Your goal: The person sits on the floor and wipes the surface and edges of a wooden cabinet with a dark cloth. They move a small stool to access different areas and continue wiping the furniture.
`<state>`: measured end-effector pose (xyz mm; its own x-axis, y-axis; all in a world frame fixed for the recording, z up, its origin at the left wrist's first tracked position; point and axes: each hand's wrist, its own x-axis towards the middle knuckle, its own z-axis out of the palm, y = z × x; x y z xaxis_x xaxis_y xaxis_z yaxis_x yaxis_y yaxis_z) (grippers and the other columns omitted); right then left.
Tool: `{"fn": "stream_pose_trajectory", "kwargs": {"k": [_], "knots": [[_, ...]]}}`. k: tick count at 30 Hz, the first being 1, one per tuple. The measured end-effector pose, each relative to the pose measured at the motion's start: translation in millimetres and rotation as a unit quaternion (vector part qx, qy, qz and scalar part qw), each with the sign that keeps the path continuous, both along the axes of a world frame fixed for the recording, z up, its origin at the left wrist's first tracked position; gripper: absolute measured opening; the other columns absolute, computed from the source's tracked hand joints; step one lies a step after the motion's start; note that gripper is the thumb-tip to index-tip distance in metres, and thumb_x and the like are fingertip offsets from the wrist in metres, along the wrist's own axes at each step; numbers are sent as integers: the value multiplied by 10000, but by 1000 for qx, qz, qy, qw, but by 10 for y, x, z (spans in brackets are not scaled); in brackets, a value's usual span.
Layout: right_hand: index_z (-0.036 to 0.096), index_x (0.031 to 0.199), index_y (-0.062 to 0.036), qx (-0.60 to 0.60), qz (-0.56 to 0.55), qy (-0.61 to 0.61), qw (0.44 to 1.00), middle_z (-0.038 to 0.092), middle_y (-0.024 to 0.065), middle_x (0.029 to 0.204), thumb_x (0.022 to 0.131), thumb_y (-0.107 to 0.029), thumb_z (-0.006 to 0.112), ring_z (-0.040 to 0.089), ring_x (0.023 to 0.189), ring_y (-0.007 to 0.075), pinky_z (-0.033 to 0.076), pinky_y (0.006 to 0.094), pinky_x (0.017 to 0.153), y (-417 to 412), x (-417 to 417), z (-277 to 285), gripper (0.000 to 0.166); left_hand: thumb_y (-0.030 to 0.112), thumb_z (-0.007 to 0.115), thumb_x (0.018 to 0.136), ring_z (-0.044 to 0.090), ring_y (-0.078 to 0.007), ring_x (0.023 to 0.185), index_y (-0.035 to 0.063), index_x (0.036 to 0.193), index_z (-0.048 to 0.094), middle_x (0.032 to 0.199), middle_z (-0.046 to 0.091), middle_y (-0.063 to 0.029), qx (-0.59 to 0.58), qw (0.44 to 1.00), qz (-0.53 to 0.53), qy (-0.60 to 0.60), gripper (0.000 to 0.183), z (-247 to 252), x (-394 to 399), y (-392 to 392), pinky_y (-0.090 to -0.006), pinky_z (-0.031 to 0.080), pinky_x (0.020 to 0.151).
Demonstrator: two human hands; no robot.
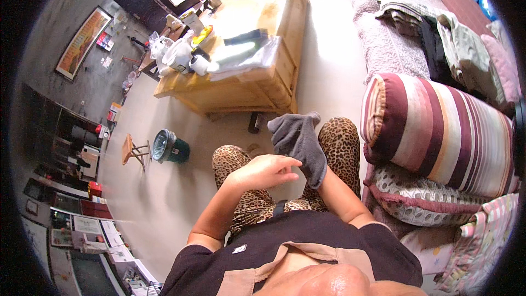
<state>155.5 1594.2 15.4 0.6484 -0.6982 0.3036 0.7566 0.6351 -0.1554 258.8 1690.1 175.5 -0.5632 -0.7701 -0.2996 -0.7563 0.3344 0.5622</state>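
My left hand [269, 171] is bare, its fingers apart and pointing right, with the fingertips beside or just touching a grey cloth piece [298, 142]. The grey cloth covers my right hand [313, 168] down to the wrist like a mitt or sock, with two blunt ends sticking out at the top. The fingers inside it are hidden. Both hands are above my lap, between knees in leopard-print trousers [339, 142].
A wooden table [230, 100] ahead bears cloths, a white container and bags. A green bin [178, 150] and small folding stool [128, 148] stand left. At right, a striped cushion [435, 131] lies on another cushion [415, 197], near clothes [472, 57]. A dark bottle-like object [255, 122] is under the table.
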Motion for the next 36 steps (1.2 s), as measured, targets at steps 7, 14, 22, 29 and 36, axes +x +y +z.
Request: {"fn": "stream_pose_trajectory", "kwargs": {"k": [7, 14, 22, 29, 36], "knots": [[626, 971, 54, -225, -303, 437, 816, 660, 103, 783, 767, 37, 627, 616, 653, 126, 521, 233, 545, 18, -168, 826, 205, 354, 603, 858, 615, -349, 861, 34, 1021, 633, 862, 649, -168, -70, 995, 16, -69, 360, -694, 684, -483, -432, 481, 748], [607, 969, 73, -171, -481, 366, 778, 654, 135, 783, 898, -303, 495, 623, 607, 215, 549, 321, 533, -1050, 99, 1043, 399, 232, 574, 858, 607, -362, 906, 24, 1022, 604, 874, 643, -186, -110, 989, 101, -21, 267, -1054, 605, -1386, -446, 478, 776], [613, 1010, 86, 3, -450, 332, 829, 647, 145, 786, 779, 41, 534, 638, 617, 233, 574, 343, 549, -2049, 445, 536, 249, 251, 623, 832, 629, -332, 909, 61, 1281, 460, 998, 630, -187, 21, 983, -27, -182, 514, -1324, 859, -1745, -448, 510, 732], [609, 959, 111, 24, -440, 355, 824, 626, 158, 723, 777, 58, 531, 619, 566, 232, 550, 332, 502, -2839, 451, -608, 205, 305, 621, 847, 613, -308, 878, 51, 1228, 519, 929, 631, -127, -26, 997, -76, -7, 469, -846, 921, -1637, -394, 504, 752], [614, 944, 81, 20, -470, 481, 740, 620, 134, 720, 854, -90, 519, 590, 567, 203, 500, 313, 459, -2927, 434, -2012, 216, 289, 628, 848, 592, -315, 915, 47, 1259, 501, 1053, 612, -129, 49, 994, -26, -97, 494, -1136, 1073, -1920, -395, 480, 802]]}}
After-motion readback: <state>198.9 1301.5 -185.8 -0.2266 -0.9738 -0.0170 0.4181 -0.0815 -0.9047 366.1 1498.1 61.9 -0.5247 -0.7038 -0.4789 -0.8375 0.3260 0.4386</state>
